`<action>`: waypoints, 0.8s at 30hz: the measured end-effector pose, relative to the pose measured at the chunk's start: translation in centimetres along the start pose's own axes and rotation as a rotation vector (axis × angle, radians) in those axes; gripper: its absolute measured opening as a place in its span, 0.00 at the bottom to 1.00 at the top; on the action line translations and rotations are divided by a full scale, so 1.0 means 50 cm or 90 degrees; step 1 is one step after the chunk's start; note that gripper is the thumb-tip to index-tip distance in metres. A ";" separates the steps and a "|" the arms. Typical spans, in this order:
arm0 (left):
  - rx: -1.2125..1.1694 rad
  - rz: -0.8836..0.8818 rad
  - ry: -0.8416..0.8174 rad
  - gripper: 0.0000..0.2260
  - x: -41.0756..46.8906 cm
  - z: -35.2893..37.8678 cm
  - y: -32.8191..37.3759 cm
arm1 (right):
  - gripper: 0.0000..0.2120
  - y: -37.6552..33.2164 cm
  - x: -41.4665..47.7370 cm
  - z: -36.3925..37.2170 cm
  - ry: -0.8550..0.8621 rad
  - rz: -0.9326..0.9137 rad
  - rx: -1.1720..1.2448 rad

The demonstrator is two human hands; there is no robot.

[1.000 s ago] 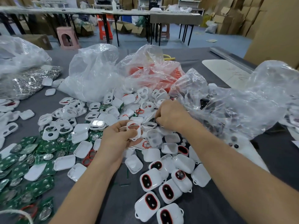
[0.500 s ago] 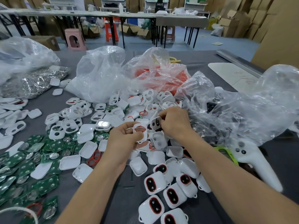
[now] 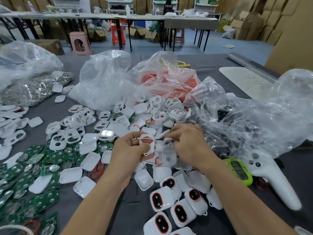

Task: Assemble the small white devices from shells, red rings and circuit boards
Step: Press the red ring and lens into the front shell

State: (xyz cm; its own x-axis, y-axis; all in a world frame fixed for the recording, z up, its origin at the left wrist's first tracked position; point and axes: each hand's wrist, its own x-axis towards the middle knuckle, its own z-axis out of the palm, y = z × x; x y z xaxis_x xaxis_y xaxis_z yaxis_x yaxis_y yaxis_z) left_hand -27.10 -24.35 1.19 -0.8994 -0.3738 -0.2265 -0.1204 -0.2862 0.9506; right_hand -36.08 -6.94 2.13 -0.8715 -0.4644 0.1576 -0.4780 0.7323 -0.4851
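Head view: left hand (image 3: 132, 148) fingers clamped on white shell (image 3: 147, 144) with red ring (image 3: 146, 137), mid-table. Right hand (image 3: 189, 141) just beside, curled, blurred, grip unclear. Bag (image 3: 254, 119) crowds right; bare table (image 3: 128, 221) between forearms.

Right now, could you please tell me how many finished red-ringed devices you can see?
6 finished devices: five clustered at lower centre, a sixth cut off at the bottom edge; others may be hidden.

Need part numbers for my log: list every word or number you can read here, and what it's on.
Nothing is legible.
White board: red handwriting, too scrawled to read.
Green gadget: screen too blurred.
Black object at the back: white marks too small.
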 end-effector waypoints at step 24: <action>0.014 0.005 0.009 0.14 0.016 -0.006 -0.005 | 0.24 0.033 0.056 -0.018 0.027 0.099 0.158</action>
State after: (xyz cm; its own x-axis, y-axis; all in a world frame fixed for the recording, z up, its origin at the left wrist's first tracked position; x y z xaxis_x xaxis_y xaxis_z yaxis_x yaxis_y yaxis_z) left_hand -27.65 -24.86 0.71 -0.8940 -0.3891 -0.2221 -0.1226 -0.2645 0.9566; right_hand -39.42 -6.57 2.57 -0.9382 -0.3320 0.0980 -0.3019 0.6463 -0.7008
